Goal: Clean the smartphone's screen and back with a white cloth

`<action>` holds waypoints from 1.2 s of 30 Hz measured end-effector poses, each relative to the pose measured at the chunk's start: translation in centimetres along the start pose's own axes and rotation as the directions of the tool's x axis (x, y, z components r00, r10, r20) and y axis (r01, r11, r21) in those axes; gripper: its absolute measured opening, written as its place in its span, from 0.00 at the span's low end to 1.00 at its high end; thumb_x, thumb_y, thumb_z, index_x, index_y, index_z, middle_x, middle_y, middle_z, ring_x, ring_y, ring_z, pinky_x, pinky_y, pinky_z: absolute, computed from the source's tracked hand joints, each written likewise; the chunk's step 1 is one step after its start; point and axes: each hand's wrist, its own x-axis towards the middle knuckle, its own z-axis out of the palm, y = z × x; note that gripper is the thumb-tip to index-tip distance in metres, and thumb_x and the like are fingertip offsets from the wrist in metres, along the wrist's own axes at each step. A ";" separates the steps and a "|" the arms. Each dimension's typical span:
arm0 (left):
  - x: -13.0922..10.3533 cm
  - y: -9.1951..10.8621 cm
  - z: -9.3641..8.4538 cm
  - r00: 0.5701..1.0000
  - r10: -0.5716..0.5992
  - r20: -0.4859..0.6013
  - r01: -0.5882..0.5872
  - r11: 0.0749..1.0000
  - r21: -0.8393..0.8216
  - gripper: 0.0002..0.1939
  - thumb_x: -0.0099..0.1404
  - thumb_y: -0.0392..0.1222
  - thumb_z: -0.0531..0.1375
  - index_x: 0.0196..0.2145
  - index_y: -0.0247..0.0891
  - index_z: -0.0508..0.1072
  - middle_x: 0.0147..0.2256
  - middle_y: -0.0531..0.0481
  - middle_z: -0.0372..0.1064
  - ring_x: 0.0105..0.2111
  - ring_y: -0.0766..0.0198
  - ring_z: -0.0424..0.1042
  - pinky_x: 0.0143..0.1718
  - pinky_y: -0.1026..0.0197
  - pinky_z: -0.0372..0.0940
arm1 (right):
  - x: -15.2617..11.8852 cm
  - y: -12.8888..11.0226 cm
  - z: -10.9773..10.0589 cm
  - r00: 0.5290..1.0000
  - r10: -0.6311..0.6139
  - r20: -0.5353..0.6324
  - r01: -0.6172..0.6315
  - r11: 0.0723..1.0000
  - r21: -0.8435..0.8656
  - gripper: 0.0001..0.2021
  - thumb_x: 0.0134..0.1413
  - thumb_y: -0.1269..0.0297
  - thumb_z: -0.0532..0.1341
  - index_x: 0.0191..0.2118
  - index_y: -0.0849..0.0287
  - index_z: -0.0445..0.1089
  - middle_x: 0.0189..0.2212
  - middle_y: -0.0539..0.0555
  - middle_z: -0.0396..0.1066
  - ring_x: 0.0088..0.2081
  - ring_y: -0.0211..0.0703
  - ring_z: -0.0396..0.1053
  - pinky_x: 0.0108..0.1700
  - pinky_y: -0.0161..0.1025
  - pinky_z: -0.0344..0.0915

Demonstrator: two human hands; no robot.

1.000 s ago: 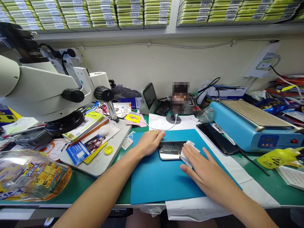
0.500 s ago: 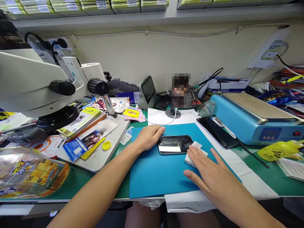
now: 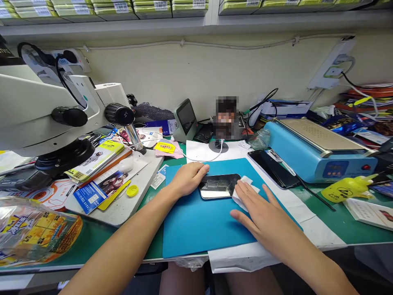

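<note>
A phone (image 3: 217,188) with a dark, glossy face lies flat on the blue mat (image 3: 196,229). At its left end, my left hand (image 3: 189,178) rests with fingers closed together and the thumb along the phone's edge, gripping that end. My right hand (image 3: 258,205) presses a folded white wipe (image 3: 238,200) against the phone's right end; its fingertips lie on the wipe, with the thumb spread away. Part of the wipe is hidden under the fingers.
A microscope (image 3: 39,110) stands at the left, near a clear bottle (image 3: 39,233). Another phone (image 3: 273,169), a blue heating machine (image 3: 325,155) and a yellow squeeze bottle (image 3: 346,189) are at the right. A small display (image 3: 186,119) stands behind the mat.
The whole view has shifted, so most things appear farther left. My right hand and the wipe sit slightly farther over the phone's right end. My left hand stays at the left end.
</note>
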 end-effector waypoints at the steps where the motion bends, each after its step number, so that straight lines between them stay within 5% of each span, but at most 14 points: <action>1: 0.0 0.0 0.0 1.000 0.000 0.002 0.000 1.000 0.000 0.25 0.77 0.52 0.43 0.34 0.40 0.74 0.34 0.47 0.75 0.36 0.55 0.72 0.37 0.58 0.61 | -0.6 0.0 0.1 1.000 -0.008 -0.012 0.008 1.000 -0.012 0.37 0.66 0.39 0.45 0.68 0.63 0.57 0.67 0.65 0.58 0.68 0.62 0.54 0.67 0.69 0.48; 5: 0.0 0.0 0.0 1.000 -0.003 0.008 0.003 1.000 0.002 0.25 0.77 0.53 0.43 0.33 0.40 0.73 0.34 0.48 0.75 0.36 0.55 0.72 0.37 0.58 0.61 | -0.6 0.3 0.2 1.000 -0.022 -0.003 0.022 1.000 -0.014 0.37 0.66 0.40 0.45 0.68 0.63 0.56 0.67 0.65 0.57 0.68 0.61 0.53 0.66 0.68 0.50; 12: 0.1 0.0 0.1 1.000 0.006 0.003 -0.006 1.000 0.011 0.25 0.77 0.53 0.43 0.31 0.40 0.71 0.34 0.48 0.75 0.36 0.56 0.72 0.37 0.58 0.61 | 3.9 0.5 -0.6 0.993 0.061 0.096 -0.064 0.998 0.028 0.43 0.65 0.36 0.40 0.70 0.70 0.50 0.70 0.67 0.49 0.71 0.59 0.44 0.68 0.61 0.50; 21: 0.2 0.1 0.0 1.000 0.021 -0.001 -0.021 1.000 0.017 0.25 0.77 0.52 0.43 0.33 0.39 0.73 0.33 0.48 0.75 0.35 0.56 0.72 0.36 0.58 0.60 | 0.8 -1.2 0.5 0.996 0.086 0.015 -0.084 0.993 -0.079 0.45 0.63 0.35 0.42 0.66 0.76 0.59 0.67 0.74 0.54 0.68 0.68 0.51 0.64 0.63 0.58; 27: 0.2 0.2 0.1 1.000 0.010 -0.012 -0.010 1.000 0.012 0.26 0.77 0.53 0.43 0.34 0.40 0.75 0.35 0.47 0.76 0.37 0.55 0.73 0.37 0.58 0.61 | 3.0 -1.0 -0.3 0.993 0.099 0.068 -0.095 0.994 -0.062 0.46 0.64 0.35 0.41 0.67 0.77 0.56 0.67 0.73 0.53 0.69 0.66 0.48 0.65 0.61 0.56; 36: 0.2 0.1 0.2 0.993 -0.060 -0.103 0.056 0.998 -0.039 0.29 0.77 0.53 0.39 0.35 0.39 0.76 0.35 0.48 0.77 0.39 0.54 0.75 0.41 0.57 0.63 | 6.0 -6.2 -0.6 0.996 0.033 0.082 -0.041 0.994 0.103 0.48 0.62 0.33 0.44 0.68 0.78 0.53 0.69 0.74 0.48 0.70 0.67 0.44 0.67 0.61 0.51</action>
